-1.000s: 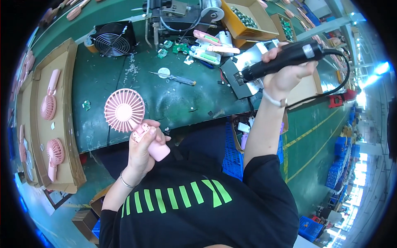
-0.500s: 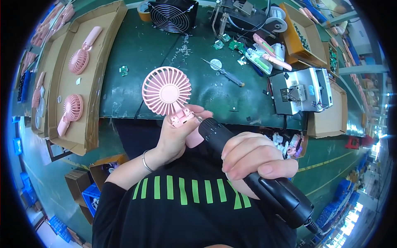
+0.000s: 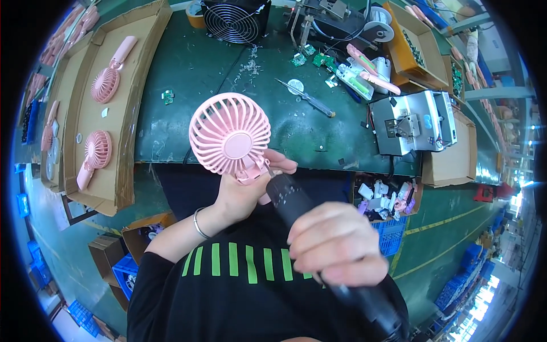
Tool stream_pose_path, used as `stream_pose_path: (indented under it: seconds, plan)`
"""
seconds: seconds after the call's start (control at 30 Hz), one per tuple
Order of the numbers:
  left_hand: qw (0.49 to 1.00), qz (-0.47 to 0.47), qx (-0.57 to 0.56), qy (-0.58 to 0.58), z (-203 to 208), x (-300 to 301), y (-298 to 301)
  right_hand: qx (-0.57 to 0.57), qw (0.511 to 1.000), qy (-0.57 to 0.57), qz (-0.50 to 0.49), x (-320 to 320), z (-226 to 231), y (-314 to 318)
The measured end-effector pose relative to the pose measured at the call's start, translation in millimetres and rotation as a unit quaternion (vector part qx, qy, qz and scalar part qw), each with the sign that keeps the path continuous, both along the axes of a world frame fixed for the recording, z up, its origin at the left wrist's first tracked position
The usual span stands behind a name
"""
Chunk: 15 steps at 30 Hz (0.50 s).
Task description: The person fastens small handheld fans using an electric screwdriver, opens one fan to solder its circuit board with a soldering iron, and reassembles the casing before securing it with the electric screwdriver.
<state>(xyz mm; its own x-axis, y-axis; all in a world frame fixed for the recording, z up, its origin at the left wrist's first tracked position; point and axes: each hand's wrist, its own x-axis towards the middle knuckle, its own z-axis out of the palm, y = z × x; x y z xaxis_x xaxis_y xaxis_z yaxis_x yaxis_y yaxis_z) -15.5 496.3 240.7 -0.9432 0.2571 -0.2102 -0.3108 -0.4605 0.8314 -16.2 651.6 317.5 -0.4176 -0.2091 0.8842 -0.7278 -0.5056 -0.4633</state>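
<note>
Two hands (image 3: 242, 196) (image 3: 339, 245), one held fan (image 3: 236, 145), two fans (image 3: 105, 84) (image 3: 98, 149) in the nearer tray (image 3: 124, 105), one power driver (image 3: 290, 196), one bracelet (image 3: 197, 223), one counter (image 3: 194, 74) bearing one screwdriver (image 3: 306, 98), one tape roll (image 3: 196, 17), one black cooler (image 3: 232, 24), one silver machine (image 3: 424, 122); one spool (image 3: 379, 25).

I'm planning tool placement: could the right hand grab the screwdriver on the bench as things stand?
Probably not: the right hand grips the black power tool, though nothing covers the screwdriver.

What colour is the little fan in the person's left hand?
The fan is pale pink, seen best in the head view.
</note>
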Motion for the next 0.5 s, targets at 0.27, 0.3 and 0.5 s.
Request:
stream_pose_path:
  seconds: [0.27,0.3,0.5]
  plan:
    - [0.977,-0.089,-0.116,0.155,25,-3,-11,-0.092,0.993,0.077,0.016,19,12,-17]
    - [0.977,-0.093,-0.115,0.155,26,-2,-11,-0.088,0.993,0.069,0.026,21,14,-16]
    - [0.981,-0.095,-0.077,0.153,28,-3,-6,-0.062,0.988,0.138,0.003,7,32,-12]
